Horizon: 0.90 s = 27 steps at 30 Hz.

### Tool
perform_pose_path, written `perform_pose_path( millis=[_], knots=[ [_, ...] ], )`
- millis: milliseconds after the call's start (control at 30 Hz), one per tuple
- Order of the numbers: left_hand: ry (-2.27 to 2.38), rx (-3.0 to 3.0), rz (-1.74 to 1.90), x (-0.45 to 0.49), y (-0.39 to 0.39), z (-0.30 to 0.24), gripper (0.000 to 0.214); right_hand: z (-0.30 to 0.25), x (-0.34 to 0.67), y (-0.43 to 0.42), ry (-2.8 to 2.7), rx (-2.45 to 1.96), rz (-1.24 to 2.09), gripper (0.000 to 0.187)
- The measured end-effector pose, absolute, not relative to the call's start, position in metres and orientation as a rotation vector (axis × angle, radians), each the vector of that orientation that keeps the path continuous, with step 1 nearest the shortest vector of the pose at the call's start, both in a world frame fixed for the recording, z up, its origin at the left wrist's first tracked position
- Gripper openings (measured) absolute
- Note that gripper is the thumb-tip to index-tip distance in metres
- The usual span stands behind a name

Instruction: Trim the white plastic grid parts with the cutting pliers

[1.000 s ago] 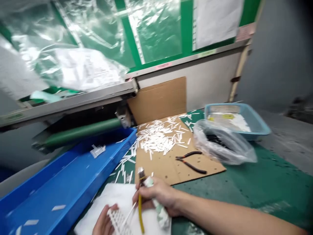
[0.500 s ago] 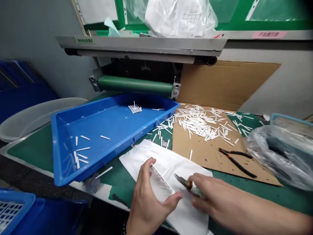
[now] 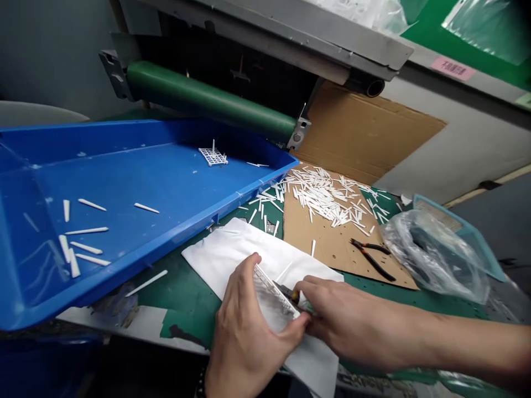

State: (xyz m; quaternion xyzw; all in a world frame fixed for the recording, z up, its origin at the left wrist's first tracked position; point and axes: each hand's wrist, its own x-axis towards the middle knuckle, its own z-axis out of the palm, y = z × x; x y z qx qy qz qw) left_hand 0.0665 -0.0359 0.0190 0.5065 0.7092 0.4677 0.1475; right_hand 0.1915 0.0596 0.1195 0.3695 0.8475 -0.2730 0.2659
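My left hand (image 3: pixel 253 326) pinches a white plastic grid piece (image 3: pixel 276 292) by its ends, thumb at one end and fingers at the other, so it stands tilted on edge. In my right hand (image 3: pixel 332 312) is a pair of cutting pliers (image 3: pixel 289 293), mostly covered by my fingers. The pliers' jaws reach the near-right side of the grid piece; their tips are partly hidden behind it. Both hands are above a white cloth (image 3: pixel 244 237) spread on the table. A thin white stick (image 3: pixel 284 272) lies on the cloth just beyond the grid piece.
A blue tray (image 3: pixel 174 235) at left holds several loose white sticks and another white grid (image 3: pixel 213 157). White sticks (image 3: pixel 323 193) are heaped on a cardboard sheet (image 3: pixel 307 235), beside orange-and-black pliers (image 3: pixel 373 257). A plastic bag (image 3: pixel 435 254) lies at right. A green roller (image 3: pixel 207 102) stands behind.
My right hand has brought the pliers left, up to the grid piece. My left hand keeps its hold. The whole view has tilted and come closer.
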Motion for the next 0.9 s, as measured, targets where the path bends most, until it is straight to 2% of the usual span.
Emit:
perform_pose_path(
  millis=[633,900],
  knots=[
    [2.075,1.460,1.409,0.072,-0.035,0.017,0.085,0.105,0.198,0.062,2.461,0.924,-0.741,0.027],
    [2.060,1.464,1.424,0.072,-0.035,0.016,0.088,0.110,0.191,0.060,2.423,0.933,-0.710,0.024]
  ],
)
